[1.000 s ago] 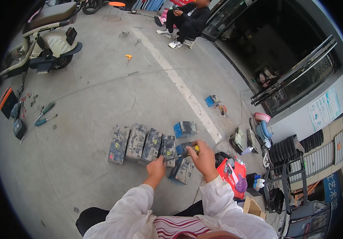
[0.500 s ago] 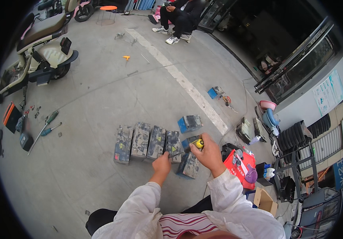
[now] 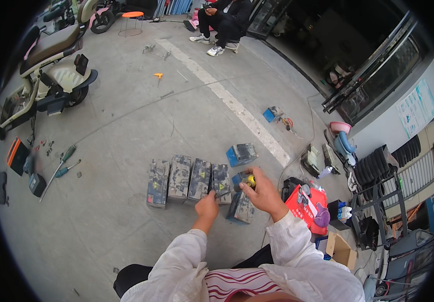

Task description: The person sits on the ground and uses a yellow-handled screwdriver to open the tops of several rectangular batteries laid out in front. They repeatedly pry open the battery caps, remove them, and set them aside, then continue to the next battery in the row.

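Observation:
My right hand (image 3: 265, 194) is wrapped round the yellow-and-black handle of a screwdriver (image 3: 248, 181). Its dark shaft points left toward my left hand (image 3: 207, 207), whose fingers are pinched together close to the tip; what they hold is too small to make out. Both hands are over a group of dusty, dark battery blocks. Four-sided and upright, several stand in a row: the leftmost battery (image 3: 157, 183), one beside it (image 3: 179, 176), another (image 3: 199, 179) and the right-hand one (image 3: 220, 176). A blue-sided battery (image 3: 240, 209) lies under my right hand, and another (image 3: 242, 154) sits farther off.
Screwdrivers (image 3: 61, 160) lie at left near a scooter (image 3: 58, 80). A red case (image 3: 305, 206) and a cardboard box (image 3: 341, 250) are at right. Farther off are a blue battery (image 3: 273, 114), an orange stool (image 3: 132, 15) and a seated person (image 3: 223, 22).
The view has shifted slightly. My right hand has turned a little on the screwdriver handle, while my left hand stays pinched at about the same spot over the batteries.

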